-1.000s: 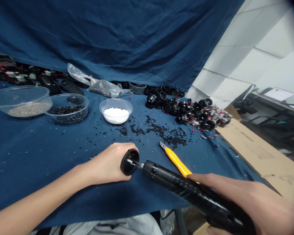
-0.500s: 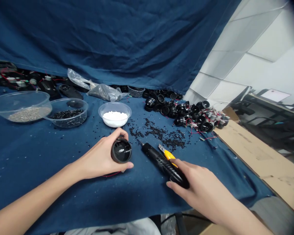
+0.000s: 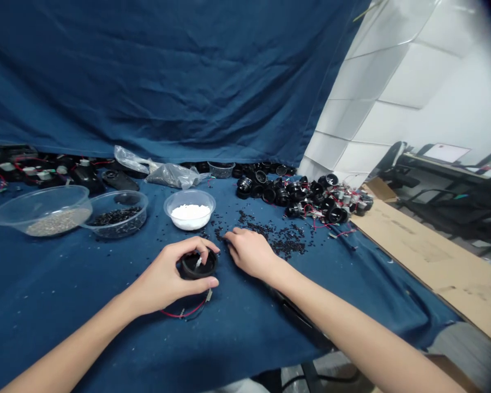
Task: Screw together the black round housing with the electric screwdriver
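My work on a round, hollow black plastic cup (image 3: 207, 269), near the table's front, appears partway along: a small white piece (image 3: 198, 262) stands inside it, while a thin red wire (image 3: 174, 315) and a pale connector (image 3: 209, 295) lie loose below on the blue cloth (image 3: 237, 327). What remains inside cannot be read from this angle; nor can I tell whether the heaped black plastic housings (image 3: 294, 192), farther right, are finished. My left hand (image 3: 167, 278) is half-curled round the cup and has hold of it, thumb along the near side, index finger bent over the mouth. My right hand (image 3: 249, 254) reaches forward, palm down, fingers drawn together beside the scattered tiny black pieces (image 3: 288, 245); whether it pinches one is hidden. Its forearm crosses a long, glossy black tool (image 3: 298, 315), mostly covered.
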Demonstrator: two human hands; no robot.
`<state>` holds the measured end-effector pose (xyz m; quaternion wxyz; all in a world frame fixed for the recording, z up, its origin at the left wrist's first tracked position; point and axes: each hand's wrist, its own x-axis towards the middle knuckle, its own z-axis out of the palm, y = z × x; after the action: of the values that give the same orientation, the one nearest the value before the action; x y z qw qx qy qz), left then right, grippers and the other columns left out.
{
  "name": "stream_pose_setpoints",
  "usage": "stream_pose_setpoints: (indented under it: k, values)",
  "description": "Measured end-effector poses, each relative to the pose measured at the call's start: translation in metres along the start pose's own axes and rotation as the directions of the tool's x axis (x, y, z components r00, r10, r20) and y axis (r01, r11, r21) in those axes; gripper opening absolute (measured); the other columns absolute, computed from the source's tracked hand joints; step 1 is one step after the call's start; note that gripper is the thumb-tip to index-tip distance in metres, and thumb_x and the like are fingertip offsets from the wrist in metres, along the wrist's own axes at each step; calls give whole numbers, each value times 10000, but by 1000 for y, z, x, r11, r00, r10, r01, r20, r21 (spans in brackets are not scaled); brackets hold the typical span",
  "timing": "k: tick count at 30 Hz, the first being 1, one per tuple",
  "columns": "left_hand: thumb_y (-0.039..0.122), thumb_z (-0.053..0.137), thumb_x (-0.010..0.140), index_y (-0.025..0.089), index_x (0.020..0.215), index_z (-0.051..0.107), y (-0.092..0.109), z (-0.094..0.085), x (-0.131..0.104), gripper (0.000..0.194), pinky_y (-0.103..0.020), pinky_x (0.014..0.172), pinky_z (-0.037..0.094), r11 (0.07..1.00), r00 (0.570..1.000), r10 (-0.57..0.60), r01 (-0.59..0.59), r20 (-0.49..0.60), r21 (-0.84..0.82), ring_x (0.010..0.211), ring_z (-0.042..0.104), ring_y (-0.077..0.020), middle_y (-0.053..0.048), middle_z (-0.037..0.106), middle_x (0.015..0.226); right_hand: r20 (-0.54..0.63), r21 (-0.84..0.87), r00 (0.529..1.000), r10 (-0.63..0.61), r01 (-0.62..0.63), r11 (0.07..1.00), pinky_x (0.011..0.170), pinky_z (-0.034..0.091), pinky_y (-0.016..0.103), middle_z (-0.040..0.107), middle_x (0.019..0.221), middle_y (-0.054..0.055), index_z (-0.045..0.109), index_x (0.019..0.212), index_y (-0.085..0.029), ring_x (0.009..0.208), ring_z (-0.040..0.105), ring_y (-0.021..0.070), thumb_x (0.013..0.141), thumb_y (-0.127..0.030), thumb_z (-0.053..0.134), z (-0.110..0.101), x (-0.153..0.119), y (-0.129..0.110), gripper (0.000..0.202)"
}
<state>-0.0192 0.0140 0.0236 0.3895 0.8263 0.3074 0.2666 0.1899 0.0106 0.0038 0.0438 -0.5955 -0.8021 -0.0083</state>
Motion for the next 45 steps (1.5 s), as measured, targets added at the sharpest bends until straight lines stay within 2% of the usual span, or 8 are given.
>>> stream_pose_setpoints:
  k: [4, 12, 15, 22, 26, 32, 36, 45]
  values:
    - [285, 708, 768, 178, 772, 459, -1, 0, 0, 271, -282, 903, 407, 1000, 1000, 20, -21, -22, -17, 1001, 589, -179, -47, 643, 1105, -21, 17, 1000, -13, 14, 1000, 741, 460, 293, 636, 960, 71, 625, 1016, -194, 900, 634, 214, 923, -213, 422, 11, 3, 7, 224]
    - [263, 715, 741, 180, 759, 449, -4, 3, -1, 279, -280, 878, 406, 998, 997, 25, -29, -74, -56, 974, 574, -182, -41, 635, 1042, -91, 28, 996, 10, -7, 1000, 673, 438, 291, 631, 928, 77, 625, 941, -180, 837, 634, 216, 877, -241, 488, 16, 3, 7, 163]
    - [290, 722, 745, 189, 870, 480, -5, 4, -1, 290, -294, 897, 410, 995, 997, 2, -10, -83, -98, 982, 576, -189, -36, 628, 1051, -132, 41, 991, 5, 1, 999, 660, 434, 290, 630, 893, 73, 625, 909, -180, 802, 632, 212, 867, -241, 505, 20, 2, 7, 141]
    - [292, 742, 728, 230, 1198, 395, -11, 15, -1, 587, -309, 951, 407, 971, 998, -52, 42, -38, -236, 1030, 586, -202, -32, 623, 1084, -308, 98, 951, -28, 61, 993, 705, 451, 312, 608, 954, 91, 592, 1052, -171, 866, 598, 225, 875, -202, 503, 20, 1, 11, 201]
    - [231, 733, 725, 272, 1301, 326, -18, 20, -2, 706, -307, 982, 384, 991, 993, -55, 40, -105, -131, 1056, 581, -191, -13, 605, 1116, -433, 103, 890, -144, 207, 973, 810, 435, 294, 591, 1010, 93, 553, 1099, -158, 941, 548, 191, 950, -195, 364, 14, -2, 9, 244]
    - [183, 685, 710, 302, 1322, 353, -27, 22, -1, 706, -286, 870, 453, 991, 989, -30, 49, -148, 125, 989, 627, -194, 6, 635, 1111, -515, -59, 716, -471, 518, 853, 578, 362, 272, 583, 813, 38, 561, 943, -177, 706, 527, 155, 921, -256, 439, 16, -7, -6, 147]
    - [164, 619, 732, 291, 1331, 369, -27, 24, 1, 662, -277, 829, 478, 975, 993, 4, 23, -120, 222, 988, 650, -203, 1, 664, 1093, -454, -135, 707, -541, 546, 827, 520, 311, 273, 597, 787, 12, 529, 837, -187, 655, 538, 130, 909, -260, 492, 22, -4, -13, 109]
    - [175, 630, 693, 263, 1345, 415, -30, 25, -1, 692, -339, 971, 460, 953, 997, 38, -15, -71, 304, 1177, 583, -260, -66, 605, 1297, -379, -228, 707, -597, 554, 801, 532, 320, 262, 608, 788, 12, 529, 826, -186, 643, 545, 126, 919, -166, 470, 30, 0, -15, 112]
